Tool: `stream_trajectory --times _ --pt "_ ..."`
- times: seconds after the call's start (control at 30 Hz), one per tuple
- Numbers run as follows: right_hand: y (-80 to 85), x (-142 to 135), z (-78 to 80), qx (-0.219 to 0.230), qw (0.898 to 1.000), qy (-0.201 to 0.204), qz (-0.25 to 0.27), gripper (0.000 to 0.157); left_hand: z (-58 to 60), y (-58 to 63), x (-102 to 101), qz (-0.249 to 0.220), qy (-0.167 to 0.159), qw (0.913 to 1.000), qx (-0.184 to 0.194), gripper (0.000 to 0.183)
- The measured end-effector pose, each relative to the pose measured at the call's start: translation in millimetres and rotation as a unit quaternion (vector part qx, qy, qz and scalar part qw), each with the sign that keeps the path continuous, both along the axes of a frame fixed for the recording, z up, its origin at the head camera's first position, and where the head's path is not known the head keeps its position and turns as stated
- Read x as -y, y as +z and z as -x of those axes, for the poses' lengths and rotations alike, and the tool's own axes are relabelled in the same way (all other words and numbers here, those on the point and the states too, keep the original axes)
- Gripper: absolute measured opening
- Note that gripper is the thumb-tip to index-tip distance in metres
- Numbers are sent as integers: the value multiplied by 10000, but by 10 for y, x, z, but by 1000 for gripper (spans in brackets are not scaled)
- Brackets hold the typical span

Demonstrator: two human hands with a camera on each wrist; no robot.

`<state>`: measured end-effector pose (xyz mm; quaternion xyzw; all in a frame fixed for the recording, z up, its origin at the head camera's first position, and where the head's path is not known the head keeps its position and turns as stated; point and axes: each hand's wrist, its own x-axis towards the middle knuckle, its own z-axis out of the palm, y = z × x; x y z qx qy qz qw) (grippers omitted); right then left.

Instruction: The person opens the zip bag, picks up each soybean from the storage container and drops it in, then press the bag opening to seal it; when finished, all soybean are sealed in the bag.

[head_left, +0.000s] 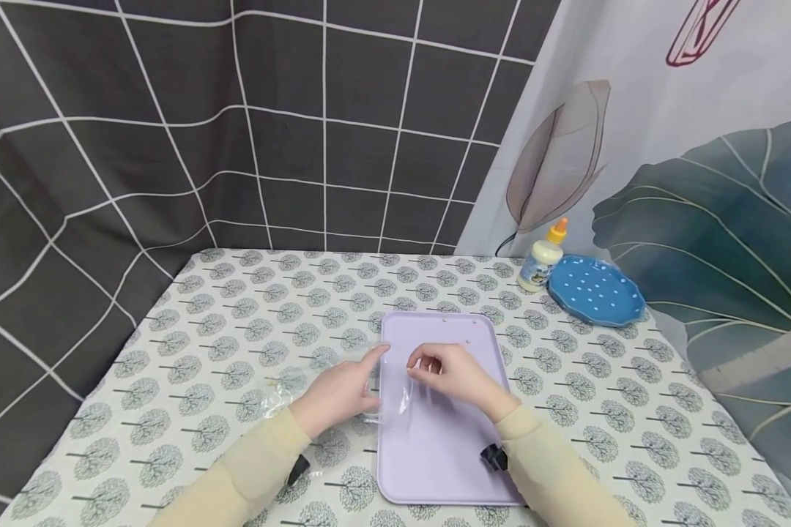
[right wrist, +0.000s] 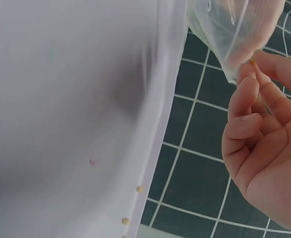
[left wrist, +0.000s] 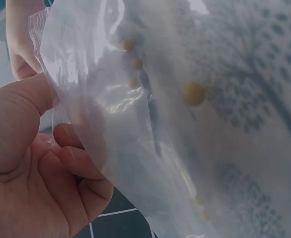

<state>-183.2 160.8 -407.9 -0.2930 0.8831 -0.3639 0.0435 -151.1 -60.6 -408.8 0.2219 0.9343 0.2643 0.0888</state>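
My left hand (head_left: 338, 391) grips the edge of a clear plastic bag (left wrist: 120, 114), whose front part hangs over a pale purple tray (head_left: 435, 457). Several small yellow beads show through the film, one larger bead (left wrist: 194, 94) standing out in the left wrist view. Above the tray, my right hand (head_left: 453, 373) has thumb and forefinger pinched together. A tiny yellow bead (right wrist: 253, 61) shows between those fingertips, mostly covered by them. Near the tray's far edge lie a few loose yellow beads (right wrist: 139, 189) and one pinkish speck (right wrist: 92, 161).
Beyond the tray on the right, a glue bottle (head_left: 541, 263) with an orange cap stands beside a blue dotted plate (head_left: 596, 289). A tree-print cloth (head_left: 224, 344) covers the table. Dark checked fabric (head_left: 290, 146) hangs behind it.
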Motion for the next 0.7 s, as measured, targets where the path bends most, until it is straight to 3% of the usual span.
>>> stream_trajectory --times 0.33,0.7 --pt "-31 17 -4 61 9999 69 57 6 7 -23 9 20 -29 9999 -97 87" --pt "-107 -203 123 165 9966 -809 -38 8 9 -38 15 100 -6 9999 -108 88"
